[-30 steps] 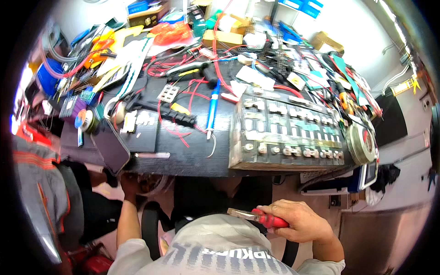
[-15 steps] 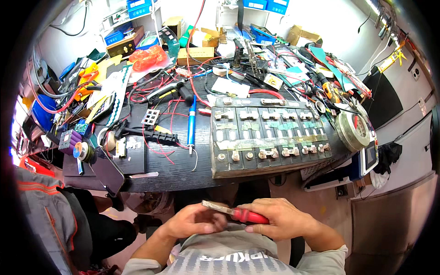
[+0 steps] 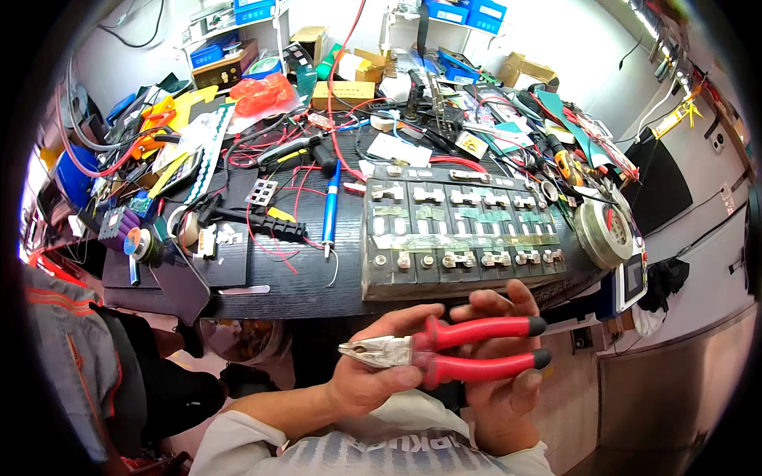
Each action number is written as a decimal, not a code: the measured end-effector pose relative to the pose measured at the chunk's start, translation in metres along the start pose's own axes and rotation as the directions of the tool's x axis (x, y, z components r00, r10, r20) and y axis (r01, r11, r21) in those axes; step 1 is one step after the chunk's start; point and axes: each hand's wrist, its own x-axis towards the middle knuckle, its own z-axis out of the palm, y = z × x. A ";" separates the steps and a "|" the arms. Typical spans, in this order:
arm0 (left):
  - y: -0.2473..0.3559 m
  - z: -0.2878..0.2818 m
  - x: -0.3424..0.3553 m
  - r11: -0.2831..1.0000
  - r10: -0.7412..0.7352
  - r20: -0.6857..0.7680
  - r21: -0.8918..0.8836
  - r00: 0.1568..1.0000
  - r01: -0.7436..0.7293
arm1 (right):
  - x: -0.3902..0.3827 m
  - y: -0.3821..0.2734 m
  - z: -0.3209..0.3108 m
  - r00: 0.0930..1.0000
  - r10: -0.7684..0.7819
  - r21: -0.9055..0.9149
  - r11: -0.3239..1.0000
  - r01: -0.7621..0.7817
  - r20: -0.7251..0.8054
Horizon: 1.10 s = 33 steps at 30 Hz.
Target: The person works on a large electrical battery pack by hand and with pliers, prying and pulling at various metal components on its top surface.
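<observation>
My left hand [image 3: 369, 385] grips pliers with red handles and black tips [image 3: 468, 366] around their metal head and pivot, jaws pointing left, thumb on the near side. My right hand [image 3: 508, 404] is open beneath and behind the handles, its fingers apart and partly hidden by them; whether it touches them is unclear. Just beyond my hands, on the black desk [image 3: 302, 293], stands a block of battery cells [image 3: 460, 230] with metal terminals and clear tape strips.
A person in a grey jacket with orange trim [image 3: 71, 357] is at my left. The desk holds a blue tube tool [image 3: 332, 210], a phone [image 3: 178, 285], tangled red wires, a wire spool [image 3: 603, 234] and a drill [image 3: 567, 163]. A bin [image 3: 238, 341] stands below.
The pliers have risen and turned flat, moving from my right hand's grip into my left hand, which has come up from the lower left. My right hand's fingers have opened and lifted behind the handles.
</observation>
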 end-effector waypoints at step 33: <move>0.054 -0.052 0.061 -0.187 0.591 0.351 0.935 0.726 -0.300 | 0.070 -0.024 0.039 0.901 -0.434 -0.309 0.859 0.409 -0.014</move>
